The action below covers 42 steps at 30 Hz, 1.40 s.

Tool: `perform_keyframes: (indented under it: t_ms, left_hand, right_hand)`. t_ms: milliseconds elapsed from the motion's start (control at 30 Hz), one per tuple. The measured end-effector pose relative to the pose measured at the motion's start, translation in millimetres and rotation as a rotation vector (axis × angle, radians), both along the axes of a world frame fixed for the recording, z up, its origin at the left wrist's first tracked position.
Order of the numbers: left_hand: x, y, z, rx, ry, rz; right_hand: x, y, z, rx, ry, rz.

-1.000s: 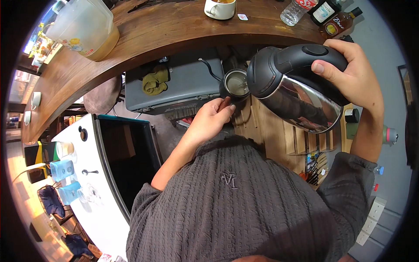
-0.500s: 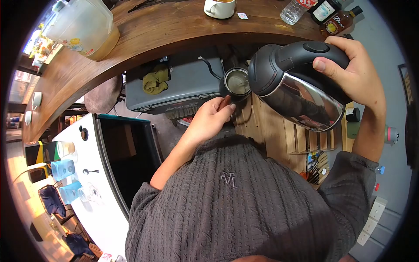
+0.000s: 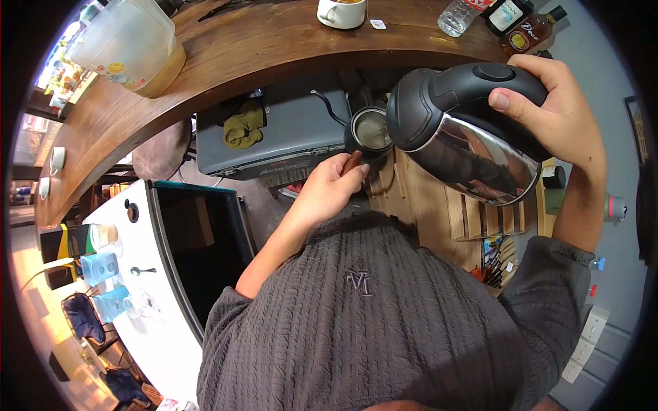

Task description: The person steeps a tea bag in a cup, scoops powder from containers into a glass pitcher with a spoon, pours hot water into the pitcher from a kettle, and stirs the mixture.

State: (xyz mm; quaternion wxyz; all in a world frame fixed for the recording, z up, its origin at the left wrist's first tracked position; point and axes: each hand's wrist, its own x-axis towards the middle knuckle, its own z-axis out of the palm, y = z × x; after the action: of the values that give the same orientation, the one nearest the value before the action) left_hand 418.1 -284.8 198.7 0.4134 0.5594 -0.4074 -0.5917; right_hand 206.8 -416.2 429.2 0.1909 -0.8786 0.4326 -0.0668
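Note:
My right hand (image 3: 565, 113) is wrapped round the black handle of an electric kettle (image 3: 473, 154) with a shiny metal body. The kettle is tilted to the left, its spout end over the rim of a dark gooseneck kettle (image 3: 372, 129). That smaller kettle has no lid on, and pale liquid shows inside it. Its thin curved spout points away to the upper left. Closed fingers of my left hand (image 3: 332, 181) grip the gooseneck kettle's brownish handle, which is mostly hidden by them.
A curved wooden counter (image 3: 274, 41) runs across the top, bearing a white cup (image 3: 341, 14), a plastic tub (image 3: 130, 48) and several bottles. Below it, a green cloth (image 3: 243, 127) lies on a grey case (image 3: 295, 130). A white-topped cabinet (image 3: 147, 233) stands at left, wooden slats (image 3: 480, 216) at right.
Both hands and both kettles hold nearly the same positions. The view has shifted very slightly, and the liquid in the gooseneck kettle looks much the same.

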Motion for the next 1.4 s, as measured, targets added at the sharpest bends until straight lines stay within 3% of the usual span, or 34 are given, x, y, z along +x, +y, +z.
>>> perform_keyframes:
  t_ms: [1400]
  left_hand:
    - [-2,11,1,0.0,0.004,0.019]
  right_hand:
    - [-6,7,-5,-0.069,-0.028,0.051]
